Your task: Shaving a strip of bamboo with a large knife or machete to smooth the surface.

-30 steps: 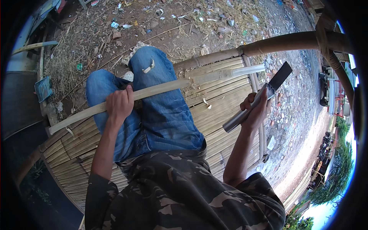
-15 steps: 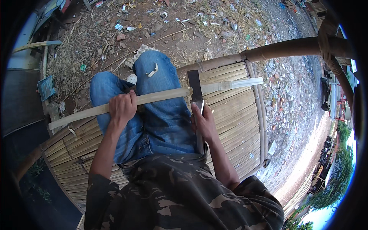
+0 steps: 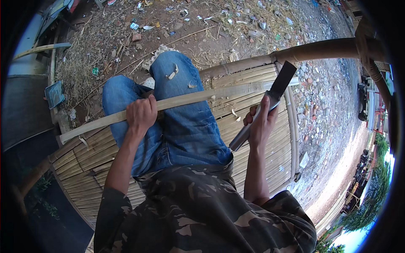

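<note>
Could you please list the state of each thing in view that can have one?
Left hand: closed around the bamboo strip.
Right hand: closed on the knife handle.
Bamboo strip: held level across the knees, pale and shaved.
Knife: raised, blade against the strip's far end.
Bamboo platform: slats intact, shavings lying on it.
Jeans: flecked with shavings.

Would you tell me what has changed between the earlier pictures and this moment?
The right hand has swung the knife back out to the right of the bamboo strip; half a second ago its blade lay across the strip near the middle. Nothing was let go. The left hand still grips the strip over the jeans-clad knees, and the person stays seated on the bamboo platform.
</note>
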Available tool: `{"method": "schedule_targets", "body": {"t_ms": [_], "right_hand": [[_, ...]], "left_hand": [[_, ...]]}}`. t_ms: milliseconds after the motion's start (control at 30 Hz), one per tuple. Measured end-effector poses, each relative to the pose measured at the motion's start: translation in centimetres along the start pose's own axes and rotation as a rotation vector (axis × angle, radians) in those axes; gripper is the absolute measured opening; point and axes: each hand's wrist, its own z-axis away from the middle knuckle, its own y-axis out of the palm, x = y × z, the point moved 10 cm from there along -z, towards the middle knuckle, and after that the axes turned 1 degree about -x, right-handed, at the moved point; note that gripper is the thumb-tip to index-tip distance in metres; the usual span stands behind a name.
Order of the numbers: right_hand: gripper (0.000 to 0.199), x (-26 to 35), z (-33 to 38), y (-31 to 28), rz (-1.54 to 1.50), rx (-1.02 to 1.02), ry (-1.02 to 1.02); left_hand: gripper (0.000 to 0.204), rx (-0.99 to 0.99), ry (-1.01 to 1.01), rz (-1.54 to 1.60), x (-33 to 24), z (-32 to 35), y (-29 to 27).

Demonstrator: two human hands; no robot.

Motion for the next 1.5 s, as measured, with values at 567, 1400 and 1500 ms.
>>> {"method": "schedule_targets", "body": {"t_ms": [567,1400,1500], "right_hand": [[0.023,2.6,1.1,-2.2,-0.154,-0.085,-0.015],[0.030,-1.0,1.4,1.5,-0.042,0.146,0.124],[0.028,1.2,0.9,-0.7,-0.125,-0.032,-0.096]], "left_hand": [[0.052,-0.045,0.015,-0.002,-0.2,-0.2,-0.3],[0.051,-0.024,0.018,-0.029,-0.8,0.5,-0.5],[0.052,-0.041,-0.005,-0.006,-0.8,0.0,-0.4]]}}
